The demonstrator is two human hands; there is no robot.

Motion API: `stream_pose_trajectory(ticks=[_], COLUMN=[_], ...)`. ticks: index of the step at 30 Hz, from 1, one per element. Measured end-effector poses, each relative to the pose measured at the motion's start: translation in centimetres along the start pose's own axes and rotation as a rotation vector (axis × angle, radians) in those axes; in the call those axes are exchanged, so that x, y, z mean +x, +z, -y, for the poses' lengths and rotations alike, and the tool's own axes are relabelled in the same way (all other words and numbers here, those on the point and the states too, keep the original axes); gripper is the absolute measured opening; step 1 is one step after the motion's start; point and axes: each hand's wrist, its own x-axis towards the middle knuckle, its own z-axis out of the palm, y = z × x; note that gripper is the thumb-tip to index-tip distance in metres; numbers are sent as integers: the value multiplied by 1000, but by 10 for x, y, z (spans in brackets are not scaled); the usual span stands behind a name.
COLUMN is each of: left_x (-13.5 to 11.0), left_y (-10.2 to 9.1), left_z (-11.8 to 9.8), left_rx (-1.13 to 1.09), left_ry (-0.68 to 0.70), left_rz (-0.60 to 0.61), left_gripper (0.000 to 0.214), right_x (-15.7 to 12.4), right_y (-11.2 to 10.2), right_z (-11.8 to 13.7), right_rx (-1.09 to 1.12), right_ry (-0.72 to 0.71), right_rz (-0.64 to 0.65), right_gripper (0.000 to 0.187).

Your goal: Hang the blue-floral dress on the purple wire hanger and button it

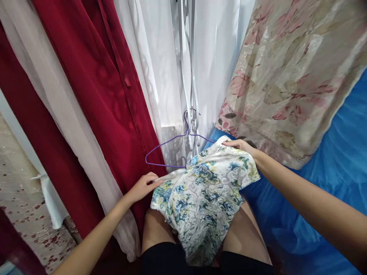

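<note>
A white blouse with blue and yellow-green flowers hangs in front of my legs. Its right shoulder, near the collar, is pinched in my right hand, whose fingertips are partly covered by cloth. At the other shoulder, my left hand grips the edge between thumb and fingers. A purple hanger stands behind the blouse, hook up. Its right arm runs in behind the right shoulder of the blouse, while its left end sticks out bare above my left hand. The hook is close to the white straps.
Long red fabric and pale pink fabric hang on the left. White cloth and white straps hang in the middle. To the right are a floral beige garment and billowing blue tulle.
</note>
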Motion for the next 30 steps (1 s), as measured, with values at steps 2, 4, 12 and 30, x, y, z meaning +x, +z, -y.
stream_pose_trajectory(ticks=[2,4,12,30], left_x=[10,22,82,53], left_y=[-27,-51,-78,-23], left_z=[12,17,-9,-63], left_rx=[170,290,39,-29], left_ry=[36,56,82,151], left_rz=[-96,-185,-405,-594], left_gripper=[36,31,21,39], right_x=[2,4,-2,-61], right_y=[4,7,15,-34], right_z=[-1,-1,-1,-55], right_rx=[53,102,207,2], right_ry=[87,141,193,-197], right_rz=[21,19,23,-225], right_gripper=[18,22,33,34])
